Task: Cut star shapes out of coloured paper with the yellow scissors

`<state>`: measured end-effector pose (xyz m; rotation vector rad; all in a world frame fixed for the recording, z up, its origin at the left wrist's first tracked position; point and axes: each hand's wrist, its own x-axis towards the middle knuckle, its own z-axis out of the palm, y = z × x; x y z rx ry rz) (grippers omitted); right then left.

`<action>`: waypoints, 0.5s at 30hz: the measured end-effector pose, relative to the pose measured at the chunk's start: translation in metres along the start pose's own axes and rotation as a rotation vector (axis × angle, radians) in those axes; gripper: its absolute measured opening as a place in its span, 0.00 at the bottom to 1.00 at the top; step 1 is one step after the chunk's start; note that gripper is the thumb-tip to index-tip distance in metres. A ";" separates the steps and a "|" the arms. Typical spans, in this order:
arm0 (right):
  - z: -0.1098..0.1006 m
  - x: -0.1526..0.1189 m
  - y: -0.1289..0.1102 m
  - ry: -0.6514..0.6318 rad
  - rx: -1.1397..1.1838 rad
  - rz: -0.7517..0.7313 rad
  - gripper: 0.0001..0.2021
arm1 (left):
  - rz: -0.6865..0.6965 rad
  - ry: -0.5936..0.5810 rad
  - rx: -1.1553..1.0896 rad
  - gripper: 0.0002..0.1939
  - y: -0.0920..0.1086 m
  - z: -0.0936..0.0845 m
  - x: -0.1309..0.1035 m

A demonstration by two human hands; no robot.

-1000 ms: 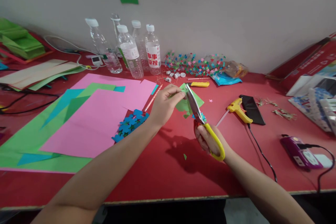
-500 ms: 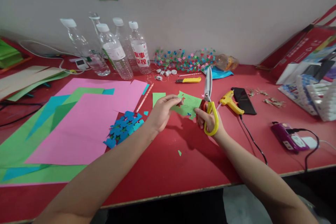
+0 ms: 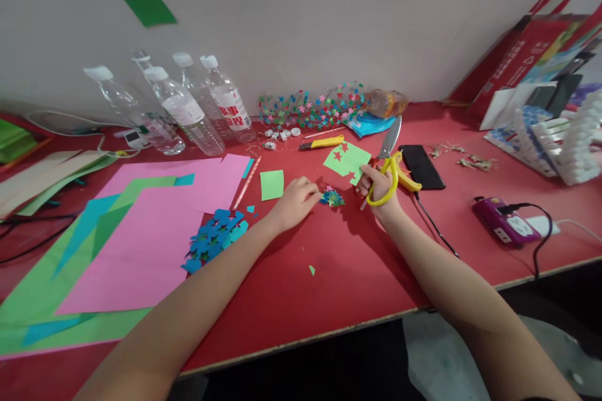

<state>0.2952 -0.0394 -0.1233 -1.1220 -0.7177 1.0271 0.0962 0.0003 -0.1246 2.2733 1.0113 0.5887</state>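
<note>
My left hand (image 3: 296,202) reaches over the red table with its fingers pressed together, the tips at the edge of a small pile of star cutouts (image 3: 333,198) in blue, green and pink. Whether a star is between those fingertips is hidden. My right hand (image 3: 382,191) is closed around scissors (image 3: 393,182) with yellow handles, their blades pointing up and away. Touching its fingers is a light green paper (image 3: 348,160) with star-shaped holes; I cannot tell if it is gripped. A green paper square (image 3: 271,185) lies left of the pile.
Blue paper scraps (image 3: 214,238) and pink sheets (image 3: 141,244) cover the left side. Plastic bottles (image 3: 188,114) stand behind, beside a star-covered bottle (image 3: 313,106) lying down. A yellow cutter (image 3: 322,143), glue gun (image 3: 408,180), phone (image 3: 423,166) and purple power socket (image 3: 505,220) lie about.
My left hand has left the green paper and come down beside the star pile, which now shows. The green paper sits farther back, by my right hand. The view has shifted.
</note>
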 end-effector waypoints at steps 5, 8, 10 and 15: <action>0.000 0.000 0.002 -0.033 0.025 0.027 0.18 | 0.120 -0.120 0.389 0.17 0.006 0.027 0.012; 0.003 -0.005 0.000 -0.079 0.046 0.042 0.17 | 0.140 -0.122 0.578 0.18 0.009 0.030 0.015; 0.004 -0.007 -0.002 -0.108 0.072 0.044 0.16 | 0.143 -0.115 0.637 0.18 0.010 0.028 0.016; 0.006 -0.009 -0.004 -0.122 0.089 0.058 0.16 | 0.016 0.011 0.619 0.23 0.005 0.017 0.015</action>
